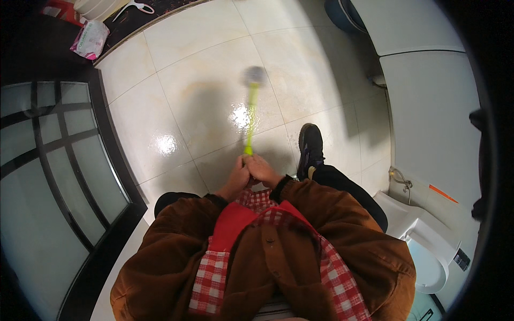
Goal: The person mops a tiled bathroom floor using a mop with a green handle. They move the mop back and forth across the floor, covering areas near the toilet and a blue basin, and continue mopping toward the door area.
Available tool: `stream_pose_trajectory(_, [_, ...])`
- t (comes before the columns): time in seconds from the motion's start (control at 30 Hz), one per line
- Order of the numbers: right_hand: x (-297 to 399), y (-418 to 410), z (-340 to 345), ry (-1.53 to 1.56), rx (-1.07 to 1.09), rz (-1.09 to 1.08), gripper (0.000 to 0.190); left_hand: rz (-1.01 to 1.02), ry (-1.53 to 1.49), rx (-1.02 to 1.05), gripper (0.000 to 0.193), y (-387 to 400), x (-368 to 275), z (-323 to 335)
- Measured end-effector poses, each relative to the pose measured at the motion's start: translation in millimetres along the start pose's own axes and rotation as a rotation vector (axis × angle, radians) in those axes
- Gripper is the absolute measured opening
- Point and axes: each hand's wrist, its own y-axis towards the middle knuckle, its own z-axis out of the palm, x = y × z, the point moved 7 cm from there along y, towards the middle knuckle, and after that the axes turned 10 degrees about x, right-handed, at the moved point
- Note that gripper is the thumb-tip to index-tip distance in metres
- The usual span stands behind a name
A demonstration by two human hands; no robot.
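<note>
Both my hands meet in front of my apron around the lower end of a long-handled brush with a bright yellow-green handle (pixel 251 116). My left hand (pixel 262 167) lies on the right and my right hand (pixel 237 176) on the left, each closed about the handle. The handle points away from me, over wet, shiny floor tiles (pixel 217 132). At its far end is a blurred grey, round head (pixel 254 75); its exact kind cannot be told.
A white toilet (pixel 425 236) stands at the right, below a light cabinet (pixel 429 112). A dark-framed glass door (pixel 76 160) is at the left. A dark bucket (pixel 343 16) sits top right; a white packet (pixel 91 38) lies on the dark ledge top left. My black shoe (pixel 310 144) is beside the brush.
</note>
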Motion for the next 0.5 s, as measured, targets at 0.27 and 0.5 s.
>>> stream_pose_trajectory(0.27, [17.1, -22.3, 17.8, 0.092, 0.266, 0.247, 0.047, 0.05, 0.016, -0.056, 0.022, -27.6, -2.3, 8.1])
stream_pose_trajectory(0.5, [-1.1, -59.2, 13.0, 0.463, 0.084, 0.275, 0.046, -0.155, 0.292, 0.237, 0.03, -3.2, 24.4, -1.4])
